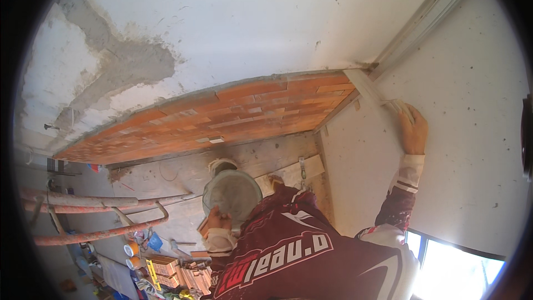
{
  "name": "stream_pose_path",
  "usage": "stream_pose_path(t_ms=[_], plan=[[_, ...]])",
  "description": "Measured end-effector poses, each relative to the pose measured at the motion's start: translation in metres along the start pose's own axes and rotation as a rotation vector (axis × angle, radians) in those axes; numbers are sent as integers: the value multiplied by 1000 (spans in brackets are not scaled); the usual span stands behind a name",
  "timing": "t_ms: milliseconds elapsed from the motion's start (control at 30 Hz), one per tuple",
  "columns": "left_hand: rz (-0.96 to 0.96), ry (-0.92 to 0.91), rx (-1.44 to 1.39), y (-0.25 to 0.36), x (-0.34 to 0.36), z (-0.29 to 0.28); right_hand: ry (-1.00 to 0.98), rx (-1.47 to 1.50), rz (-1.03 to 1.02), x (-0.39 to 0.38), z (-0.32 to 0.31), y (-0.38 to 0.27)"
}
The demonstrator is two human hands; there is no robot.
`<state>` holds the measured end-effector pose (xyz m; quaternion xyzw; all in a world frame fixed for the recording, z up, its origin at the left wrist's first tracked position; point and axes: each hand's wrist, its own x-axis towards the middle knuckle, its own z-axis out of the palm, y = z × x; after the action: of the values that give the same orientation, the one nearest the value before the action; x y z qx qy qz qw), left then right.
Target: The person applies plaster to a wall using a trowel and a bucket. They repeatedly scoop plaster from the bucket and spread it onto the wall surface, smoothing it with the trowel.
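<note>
High on the right, my raised right hand [413,129] is closed on the end of a pale flat strip [365,86]. The strip slants across the corner beside the top end of the orange brick-slip facing [250,108]. Down low, my left hand [220,221] is beside the rim of a round bucket [222,186] with grey contents. Its fingers are curled, and the edge of a thin orange brick slip [203,226] shows next to them. The bucket partly covers another round container [221,165].
Orange-red tubular rails [100,239] stand at the left. Below them are stacked brick slips [191,278], a yellow spirit level [152,275] and orange-and-white tubs [132,249]. A trowel-like tool [302,168] lies on a board. Grey patches [130,64] mark the white wall.
</note>
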<state>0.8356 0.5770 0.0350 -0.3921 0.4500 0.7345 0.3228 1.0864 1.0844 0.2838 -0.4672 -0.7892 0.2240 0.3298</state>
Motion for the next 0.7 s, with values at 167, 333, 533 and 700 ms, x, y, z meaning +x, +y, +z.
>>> stream_pose_path(t_ms=[167,333,533,700], plan=[[16,-17,4,5,-6,-5,-14,75,-31,-10,5,-6],[46,1,10,12,-9,-13,89,20,25,-22,19,-10],[68,43,-18,18,-6,-23,166,-142,-14,-28,26,-14],[55,29,-8,24,-8,-25,167,-175,-77,-23,39,-7]])
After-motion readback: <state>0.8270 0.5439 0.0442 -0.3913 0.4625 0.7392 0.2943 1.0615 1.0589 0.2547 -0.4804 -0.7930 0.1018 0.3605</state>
